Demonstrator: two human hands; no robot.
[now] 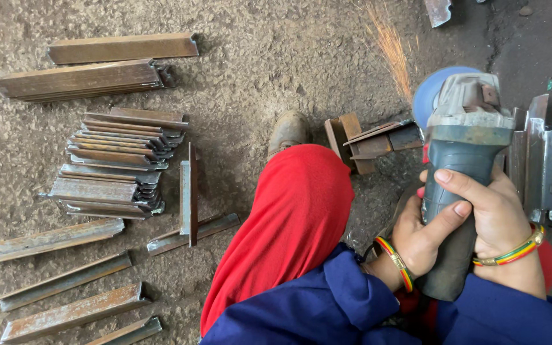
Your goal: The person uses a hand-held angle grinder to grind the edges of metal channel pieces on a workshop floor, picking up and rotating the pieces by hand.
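Above the gritty floor (276, 57), both hands, the left hand (420, 239) and the right hand (499, 220), each have a closed grip on the dark body of the angle grinder (461, 147), likely heavy and rigid, best held there, sparks (391, 45) flying beside the steel piece (378, 137) under its blue disc (426, 96).

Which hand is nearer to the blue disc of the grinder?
Right. The right hand holds the grinder body higher up, closer to the blue disc. The left hand holds it lower, nearer the rear.
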